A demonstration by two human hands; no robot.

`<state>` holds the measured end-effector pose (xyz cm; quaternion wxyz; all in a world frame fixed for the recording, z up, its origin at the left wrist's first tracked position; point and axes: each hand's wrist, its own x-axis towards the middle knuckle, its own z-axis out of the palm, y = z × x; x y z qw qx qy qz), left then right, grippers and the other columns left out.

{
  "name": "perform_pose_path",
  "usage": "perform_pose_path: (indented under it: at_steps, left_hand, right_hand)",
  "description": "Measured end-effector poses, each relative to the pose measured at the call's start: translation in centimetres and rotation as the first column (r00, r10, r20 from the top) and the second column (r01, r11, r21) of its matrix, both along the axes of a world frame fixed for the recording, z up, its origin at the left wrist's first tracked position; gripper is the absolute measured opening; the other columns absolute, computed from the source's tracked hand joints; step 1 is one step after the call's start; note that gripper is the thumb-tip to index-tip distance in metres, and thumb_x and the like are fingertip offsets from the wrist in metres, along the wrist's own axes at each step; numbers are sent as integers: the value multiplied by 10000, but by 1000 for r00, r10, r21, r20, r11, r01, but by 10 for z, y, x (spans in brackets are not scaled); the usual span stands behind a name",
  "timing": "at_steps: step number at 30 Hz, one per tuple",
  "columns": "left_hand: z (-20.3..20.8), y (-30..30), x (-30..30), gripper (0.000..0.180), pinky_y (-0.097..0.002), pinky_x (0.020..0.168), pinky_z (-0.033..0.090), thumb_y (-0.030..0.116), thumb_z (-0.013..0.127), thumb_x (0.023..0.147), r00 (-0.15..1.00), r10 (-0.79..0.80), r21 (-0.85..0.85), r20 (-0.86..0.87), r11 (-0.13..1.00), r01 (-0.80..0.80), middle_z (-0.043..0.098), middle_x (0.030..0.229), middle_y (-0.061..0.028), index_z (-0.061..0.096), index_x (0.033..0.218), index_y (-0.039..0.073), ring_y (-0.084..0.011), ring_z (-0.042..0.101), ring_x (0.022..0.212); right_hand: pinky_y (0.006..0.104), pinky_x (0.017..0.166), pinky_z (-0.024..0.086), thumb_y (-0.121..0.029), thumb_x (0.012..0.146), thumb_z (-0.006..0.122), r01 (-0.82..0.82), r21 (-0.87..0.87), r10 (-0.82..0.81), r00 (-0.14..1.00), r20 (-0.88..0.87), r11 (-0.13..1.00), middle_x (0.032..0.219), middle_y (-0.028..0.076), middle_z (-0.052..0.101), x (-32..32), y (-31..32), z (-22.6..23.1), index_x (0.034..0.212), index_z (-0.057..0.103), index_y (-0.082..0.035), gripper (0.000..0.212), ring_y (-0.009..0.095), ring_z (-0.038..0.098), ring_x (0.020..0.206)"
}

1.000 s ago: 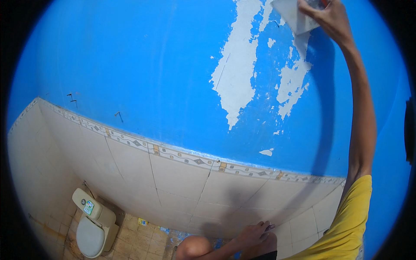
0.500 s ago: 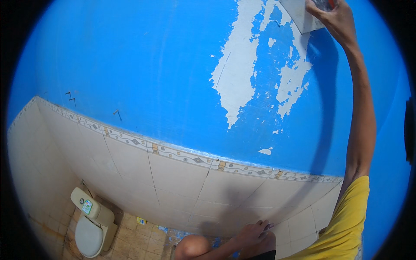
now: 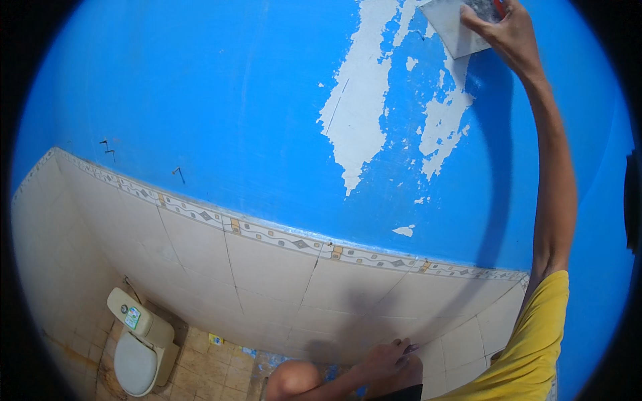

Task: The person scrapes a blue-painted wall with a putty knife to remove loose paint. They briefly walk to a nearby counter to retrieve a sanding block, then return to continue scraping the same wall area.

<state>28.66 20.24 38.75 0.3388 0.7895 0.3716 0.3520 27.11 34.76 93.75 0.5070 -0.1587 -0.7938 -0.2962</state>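
High on the blue wall point(image 3: 200, 93), my right hand point(image 3: 513, 39) grips a wide, flat scraper point(image 3: 456, 33) with a bit of red showing at its handle. Its pale blade lies against or very close to the wall, over an area of bare white patches point(image 3: 361, 100) where the blue paint is gone. Part of the scraper and of my fingers is cut off by the top edge. Down by my knees, my left hand point(image 3: 386, 361) is closed around a small dark object point(image 3: 411, 348), too small to make out.
Below the paint runs a patterned border strip point(image 3: 301, 243) over beige wall tiles point(image 3: 267, 281). A cream toilet point(image 3: 137, 354) stands at the lower left on a tiled floor point(image 3: 200, 364). Blue paint flakes point(image 3: 267, 364) lie beside my knee. Small hooks point(image 3: 177, 172) stick out of the wall.
My right hand and the scraper sit slightly lower and further left in view. The whole scene has shifted a little left. My left hand keeps its place by my knees.
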Motion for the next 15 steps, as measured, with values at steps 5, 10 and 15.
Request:
perform_pose_path:
  at_steps: [5,10,15]
  left_hand:
    - [-8,2,1,338,-492,674,506,262,549,886,999,-5,34,41,999,3,582,977,-199,430,1138,72,-398,620,795]
    - [-3,-1,0,331,-488,659,509,267,551,887,999,34,61,27,998,-35,587,979,-201,432,1124,70,-392,624,806]
    - [-2,3,1,326,-487,667,507,254,558,883,1000,-2,61,15,998,1,588,973,-203,430,1113,62,-386,624,809]
  right_hand:
    - [319,800,554,-126,648,784,-4,23,4,1000,-10,1000,1021,154,631,-3,-1,2,1146,548,35,574,236,628,863]
    - [314,788,545,-134,645,787,39,66,-43,998,51,997,1009,148,633,-7,-6,1,1135,556,26,564,227,625,861]
    - [325,831,543,-139,630,798,84,185,-111,984,141,979,1031,154,628,-9,3,3,1153,551,21,600,242,626,895]
